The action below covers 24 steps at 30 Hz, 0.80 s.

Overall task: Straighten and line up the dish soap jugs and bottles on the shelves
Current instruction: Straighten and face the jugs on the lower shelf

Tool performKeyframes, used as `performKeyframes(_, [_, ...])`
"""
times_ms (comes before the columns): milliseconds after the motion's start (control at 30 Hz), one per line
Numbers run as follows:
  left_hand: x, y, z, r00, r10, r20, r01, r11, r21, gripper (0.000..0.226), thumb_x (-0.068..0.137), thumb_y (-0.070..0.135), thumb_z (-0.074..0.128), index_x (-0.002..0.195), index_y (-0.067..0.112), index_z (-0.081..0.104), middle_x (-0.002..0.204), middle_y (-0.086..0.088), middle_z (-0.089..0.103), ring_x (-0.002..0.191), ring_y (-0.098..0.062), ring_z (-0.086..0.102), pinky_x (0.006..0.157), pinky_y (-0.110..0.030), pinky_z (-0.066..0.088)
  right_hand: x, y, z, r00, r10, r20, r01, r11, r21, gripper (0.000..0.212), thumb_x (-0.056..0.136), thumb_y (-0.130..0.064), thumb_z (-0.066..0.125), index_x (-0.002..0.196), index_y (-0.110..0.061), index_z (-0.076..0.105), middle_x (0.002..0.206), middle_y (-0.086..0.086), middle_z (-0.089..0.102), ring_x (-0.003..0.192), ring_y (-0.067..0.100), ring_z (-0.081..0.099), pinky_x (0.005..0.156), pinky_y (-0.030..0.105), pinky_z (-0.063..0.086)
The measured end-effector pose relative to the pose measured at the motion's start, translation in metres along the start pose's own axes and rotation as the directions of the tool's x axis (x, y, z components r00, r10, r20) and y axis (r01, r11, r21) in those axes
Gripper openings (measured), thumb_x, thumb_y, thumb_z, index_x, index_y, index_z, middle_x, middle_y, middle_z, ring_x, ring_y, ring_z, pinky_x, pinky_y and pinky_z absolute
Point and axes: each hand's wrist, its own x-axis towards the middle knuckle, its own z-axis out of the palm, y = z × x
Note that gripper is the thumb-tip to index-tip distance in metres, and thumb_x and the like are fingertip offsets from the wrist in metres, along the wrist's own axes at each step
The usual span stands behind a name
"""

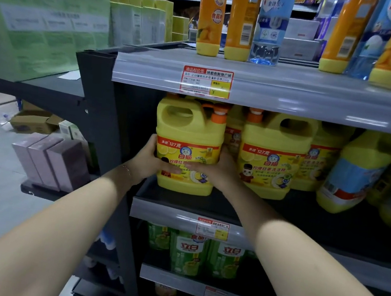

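Note:
A yellow dish soap jug (189, 132) with an orange pump stands upright at the left end of the middle shelf (180, 214). My left hand (150, 160) grips its left side with the thumb across the front label. My right hand (216, 173) grips its right side, its fingers lying across the label. A second yellow jug (273, 155) stands just to the right, with more jugs behind it. Further right, a blue-labelled yellow jug (352, 173) leans to the left.
Orange and clear blue bottles (210, 15) stand on the upper shelf (272, 88). Green bottles (188, 253) fill the shelf below. A dark shelf post (100, 110) rises left of the jug. Green cartons (32, 22), mauve boxes (48, 160) and a cardboard box (33, 121) lie left.

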Motion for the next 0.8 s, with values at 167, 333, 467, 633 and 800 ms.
performKeyframes(167, [0.009,-0.001,0.002,1.0,-0.014,-0.026,0.014,1.0,-0.021,0.101,0.057,-0.009,0.084,0.139,0.021,0.031,0.127,-0.008,0.058,0.118,-0.024,0.057,0.098,-0.052,0.048,0.015,0.005,0.005,0.999,0.042,-0.023,-0.042,0.999,-0.007,0.097,0.051,-0.031,0.093,0.134,-0.022,0.044,0.123,-0.003,0.061,0.112,0.017,0.058,0.094,0.041,0.049])
performKeyframes(333, [0.011,-0.001,0.003,0.999,-0.007,-0.051,0.006,1.0,-0.02,0.096,0.06,-0.011,0.082,0.135,0.019,0.031,0.126,-0.007,0.056,0.119,-0.023,0.055,0.098,-0.047,0.049,0.019,0.008,0.01,0.998,0.033,-0.047,-0.035,0.998,-0.046,0.101,0.047,-0.041,0.092,0.134,-0.022,0.044,0.123,-0.002,0.062,0.111,0.018,0.059,0.095,0.045,0.05])
performKeyframes(467, [0.006,-0.004,0.006,0.981,0.022,-0.195,-0.019,1.0,0.021,0.096,0.059,-0.002,0.087,0.134,0.019,0.03,0.126,-0.001,0.051,0.121,-0.022,0.051,0.099,-0.046,0.047,0.02,0.012,0.018,0.99,0.023,-0.139,-0.038,0.994,-0.106,0.1,0.043,-0.053,0.089,0.126,-0.018,0.047,0.119,0.0,0.064,0.108,0.021,0.061,0.092,0.045,0.051])
performKeyframes(633, [-0.014,-0.012,0.021,0.887,0.098,-0.451,-0.046,0.991,0.125,0.078,0.057,0.01,0.092,0.109,0.013,0.034,0.111,-0.007,0.048,0.098,-0.02,0.054,0.079,-0.031,0.051,0.001,0.002,0.018,0.988,-0.009,-0.153,-0.037,0.955,-0.294,0.083,0.056,-0.058,0.079,0.122,-0.014,0.053,0.117,0.005,0.064,0.107,0.024,0.061,0.086,0.034,0.051])
performKeyframes(800, [-0.037,-0.007,0.059,0.808,0.349,-0.475,-0.142,0.897,0.418,0.031,0.078,0.014,0.075,0.086,0.012,0.044,0.084,-0.002,0.056,0.076,-0.02,0.055,0.067,-0.038,0.051,-0.031,-0.01,-0.025,0.981,-0.139,-0.137,0.018,0.761,-0.648,0.022,0.088,-0.041,0.058,0.086,-0.019,0.06,0.076,-0.005,0.058,0.078,0.018,0.059,0.057,0.024,0.037])
